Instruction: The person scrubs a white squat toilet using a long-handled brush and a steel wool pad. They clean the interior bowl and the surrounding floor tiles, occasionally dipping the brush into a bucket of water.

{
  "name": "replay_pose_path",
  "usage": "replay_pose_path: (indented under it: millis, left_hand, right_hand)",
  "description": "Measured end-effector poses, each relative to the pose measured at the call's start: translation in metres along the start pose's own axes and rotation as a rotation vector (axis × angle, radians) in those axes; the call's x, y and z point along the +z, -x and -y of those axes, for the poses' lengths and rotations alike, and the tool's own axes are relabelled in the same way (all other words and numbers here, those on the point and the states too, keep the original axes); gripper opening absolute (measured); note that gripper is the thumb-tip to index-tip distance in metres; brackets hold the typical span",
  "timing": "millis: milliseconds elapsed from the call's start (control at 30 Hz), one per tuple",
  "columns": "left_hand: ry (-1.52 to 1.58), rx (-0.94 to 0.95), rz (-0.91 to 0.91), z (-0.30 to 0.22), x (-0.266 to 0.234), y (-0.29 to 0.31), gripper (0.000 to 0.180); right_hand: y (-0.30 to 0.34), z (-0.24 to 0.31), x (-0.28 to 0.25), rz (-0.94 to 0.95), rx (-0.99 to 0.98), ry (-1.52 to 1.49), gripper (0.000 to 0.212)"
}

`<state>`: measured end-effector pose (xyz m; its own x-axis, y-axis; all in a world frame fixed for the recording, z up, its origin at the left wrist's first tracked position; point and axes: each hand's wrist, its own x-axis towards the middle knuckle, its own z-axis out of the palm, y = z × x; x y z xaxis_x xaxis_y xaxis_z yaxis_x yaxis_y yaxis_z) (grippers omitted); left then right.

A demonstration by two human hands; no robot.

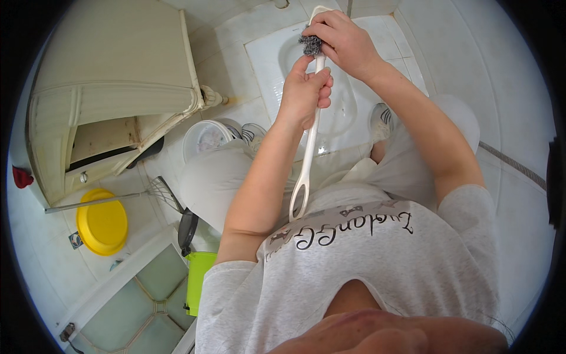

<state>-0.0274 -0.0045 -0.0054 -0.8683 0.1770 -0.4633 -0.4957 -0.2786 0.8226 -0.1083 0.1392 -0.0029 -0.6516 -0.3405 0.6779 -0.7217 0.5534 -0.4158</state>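
Over the white squat toilet (345, 106), the long white-handled tool (311, 138) slants away from near the shirt (377, 242), a dark, wiry scrubber (311, 46) at its far end. The left hand (308, 91) is curled about the shaft just below the scrubber; the right hand's (348, 42) fingers close over the scrubber and tool head. I can't tell whether the scrubber is fastened. If it's loose, slackening fingers could drop it into the basin; a twisting shaft might snag the shirt.
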Motion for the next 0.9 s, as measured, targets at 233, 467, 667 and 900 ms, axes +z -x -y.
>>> replay_pose_path:
  millis: [233,467,667,900]
  left_hand:
    - [0.087,0.037,0.043,-0.010,-0.006,-0.001,0.056]
    - [0.232,-0.013,0.178,-0.006,-0.013,-0.004,0.046]
    - [0.229,0.010,0.142,-0.011,-0.012,-0.006,0.044]
    - [0.063,-0.049,0.119,-0.002,0.005,0.001,0.048]
  right_hand:
    - [-0.005,-0.021,-0.012,-0.197,0.188,0.131,0.021]
    - [0.004,-0.002,0.007,0.012,0.048,-0.133,0.020]
    - [0.001,-0.009,-0.004,-0.054,0.226,-0.017,0.025]
    - [-0.006,0.002,-0.005,-0.024,0.093,0.016,0.014]
